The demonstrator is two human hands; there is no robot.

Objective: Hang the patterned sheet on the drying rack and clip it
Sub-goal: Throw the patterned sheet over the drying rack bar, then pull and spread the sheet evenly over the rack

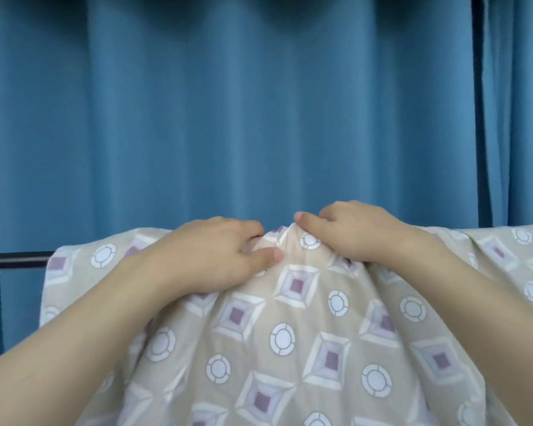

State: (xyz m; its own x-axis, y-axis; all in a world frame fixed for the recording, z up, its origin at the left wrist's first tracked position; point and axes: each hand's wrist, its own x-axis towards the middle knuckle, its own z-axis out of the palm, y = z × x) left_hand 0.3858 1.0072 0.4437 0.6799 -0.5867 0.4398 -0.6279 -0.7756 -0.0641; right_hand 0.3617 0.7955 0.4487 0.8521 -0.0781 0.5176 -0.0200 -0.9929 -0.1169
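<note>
Both grips bunch sheet, rack bar, curtain behind

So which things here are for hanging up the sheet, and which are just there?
For the job:
- patterned sheet, draped over the rack
- drying rack bar, dark, showing at the left
- left hand and right hand, both gripping the bunched top of the sheet

Just there:
- blue curtain behind

No clip is in view.
</note>
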